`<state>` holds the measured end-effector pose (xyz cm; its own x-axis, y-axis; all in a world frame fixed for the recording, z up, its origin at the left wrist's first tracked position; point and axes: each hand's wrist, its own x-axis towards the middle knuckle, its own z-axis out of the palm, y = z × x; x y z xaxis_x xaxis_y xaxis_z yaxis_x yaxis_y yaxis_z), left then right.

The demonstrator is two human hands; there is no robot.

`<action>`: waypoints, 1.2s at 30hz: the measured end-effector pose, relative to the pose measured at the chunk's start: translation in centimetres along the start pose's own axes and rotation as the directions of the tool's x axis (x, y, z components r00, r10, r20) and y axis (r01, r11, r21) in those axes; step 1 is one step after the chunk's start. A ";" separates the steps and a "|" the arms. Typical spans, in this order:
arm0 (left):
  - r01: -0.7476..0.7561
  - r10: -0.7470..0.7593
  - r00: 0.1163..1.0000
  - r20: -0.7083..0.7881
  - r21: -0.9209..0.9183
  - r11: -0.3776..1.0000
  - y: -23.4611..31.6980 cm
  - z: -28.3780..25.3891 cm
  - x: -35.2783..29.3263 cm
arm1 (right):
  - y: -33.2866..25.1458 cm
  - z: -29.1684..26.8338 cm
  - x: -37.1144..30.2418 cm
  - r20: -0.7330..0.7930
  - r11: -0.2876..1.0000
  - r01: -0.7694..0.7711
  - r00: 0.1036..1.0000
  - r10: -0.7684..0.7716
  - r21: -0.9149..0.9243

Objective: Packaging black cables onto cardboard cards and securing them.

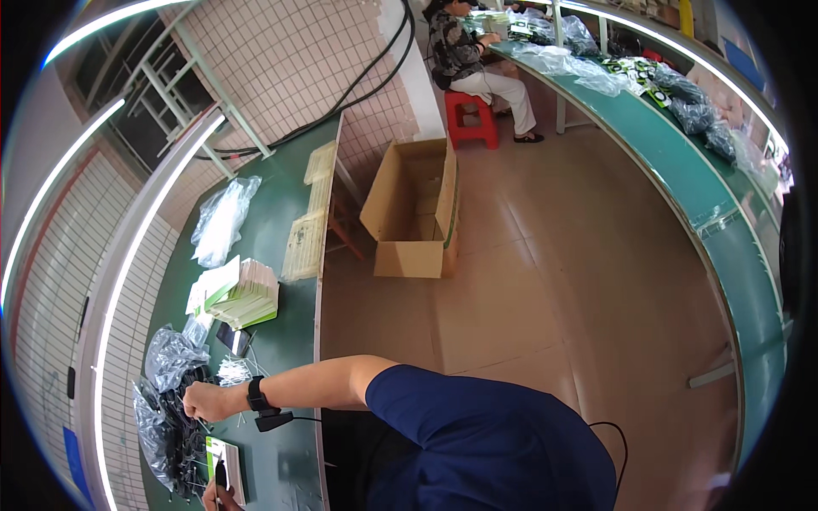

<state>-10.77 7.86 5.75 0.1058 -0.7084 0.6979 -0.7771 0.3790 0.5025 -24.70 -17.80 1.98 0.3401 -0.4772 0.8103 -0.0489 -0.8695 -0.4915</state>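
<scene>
My right hand point(204, 401), a dark strap round its wrist, reaches over the table on the left. Its fingers are closed at the edge of a pile of thin black cables point(181, 443); what they grip, if anything, is hidden. At the lower edge my left hand point(220, 497) is closed round a slim black object point(221, 473), too small to name. Just beyond it lies a white-and-green flat box point(226, 456), partly covered by that object. White twist ties point(233, 371) sit in a heap past my right wrist.
On the green table point(285, 341) are a stack of white-and-green cards point(247, 294), a phone point(233, 338), clear plastic bags point(226, 220) and tan trays point(304, 247). An open cardboard box point(409, 259) stands on the floor. Another person point(467, 60) sits at the far bench.
</scene>
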 end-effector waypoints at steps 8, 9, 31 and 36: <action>-0.049 0.055 0.992 -0.111 0.053 0.997 -3.6 -1.0 1.0 | -3.1 -0.3 -1.7 -0.100 0.972 -0.008 0.994 0.033 0.235; -0.087 0.096 0.985 -0.144 0.070 0.994 -4.2 -1.1 1.3 | -3.2 -0.2 -1.6 -0.099 0.972 -0.017 0.994 0.041 0.233; -0.284 0.327 0.933 -0.149 0.253 0.925 -9.0 -0.5 6.5 | -4.9 3.0 2.5 -0.334 0.854 0.082 0.936 0.111 0.514; -0.246 0.262 0.964 -0.053 0.199 0.949 -11.4 -1.3 6.2 | -3.9 5.3 3.3 -0.216 0.775 -0.011 0.958 0.190 0.631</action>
<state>-0.44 -0.10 4.96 -0.0682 -0.5518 0.8312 -0.8866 0.4156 0.2031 -18.43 -15.30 4.92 0.1136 -0.6494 0.7519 0.5513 -0.5884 -0.5915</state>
